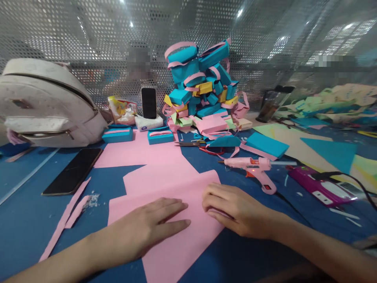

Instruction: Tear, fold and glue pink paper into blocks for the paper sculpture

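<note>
A sheet of pink paper [173,251] lies in front of me, its far part folded over with a raised, curved edge. My left hand [156,220] rests flat on it, fingers stretched out toward the right. At the sheet's right edge, my right hand [226,208] has its fingers curled with the paper edge at them; the fingertips are partly hidden. More pink sheets [141,149] lie just beyond. Right of these is a pink glue gun [250,164] on its side, a clear glue stick poking out of its back.
A black phone [72,171] and pink strips [66,224] lie left, before a white backpack [50,106]. Two blue paper boxes [118,134], scissors [190,144] and a tall pile of paper boxes [203,90] stand behind. A purple power strip [321,188] with cables is right.
</note>
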`<action>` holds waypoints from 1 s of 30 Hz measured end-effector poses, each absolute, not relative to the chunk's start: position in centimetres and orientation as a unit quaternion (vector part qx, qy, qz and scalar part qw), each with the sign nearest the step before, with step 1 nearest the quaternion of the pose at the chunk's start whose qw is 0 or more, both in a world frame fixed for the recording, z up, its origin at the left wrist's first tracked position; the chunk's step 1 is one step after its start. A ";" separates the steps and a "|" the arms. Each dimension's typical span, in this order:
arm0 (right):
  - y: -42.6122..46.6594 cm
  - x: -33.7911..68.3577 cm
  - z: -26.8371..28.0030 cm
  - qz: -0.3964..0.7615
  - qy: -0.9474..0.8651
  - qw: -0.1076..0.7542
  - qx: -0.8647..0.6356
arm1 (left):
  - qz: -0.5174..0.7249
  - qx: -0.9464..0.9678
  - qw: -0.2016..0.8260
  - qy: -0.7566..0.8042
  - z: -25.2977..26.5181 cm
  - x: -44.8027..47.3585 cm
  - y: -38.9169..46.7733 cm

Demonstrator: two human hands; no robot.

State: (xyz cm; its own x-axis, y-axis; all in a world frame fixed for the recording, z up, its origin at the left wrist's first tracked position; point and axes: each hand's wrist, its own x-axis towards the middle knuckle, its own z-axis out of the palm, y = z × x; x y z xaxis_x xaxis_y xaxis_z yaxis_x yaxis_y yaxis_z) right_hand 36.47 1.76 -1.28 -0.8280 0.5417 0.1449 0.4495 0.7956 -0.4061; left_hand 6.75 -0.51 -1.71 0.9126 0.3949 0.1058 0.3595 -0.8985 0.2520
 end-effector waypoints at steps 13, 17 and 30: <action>2.2 31.5 -1.2 0.064 -0.933 -0.011 -0.355 | 0.087 0.968 0.151 0.180 -1.9 6.2 -0.7; 3.5 29.6 0.2 0.066 -0.930 -0.043 -0.360 | 0.093 0.968 0.163 0.167 -2.0 6.2 -0.8; 5.8 25.2 1.8 0.064 -0.933 -0.063 -0.347 | 0.108 0.966 0.176 0.158 -2.2 5.9 -1.2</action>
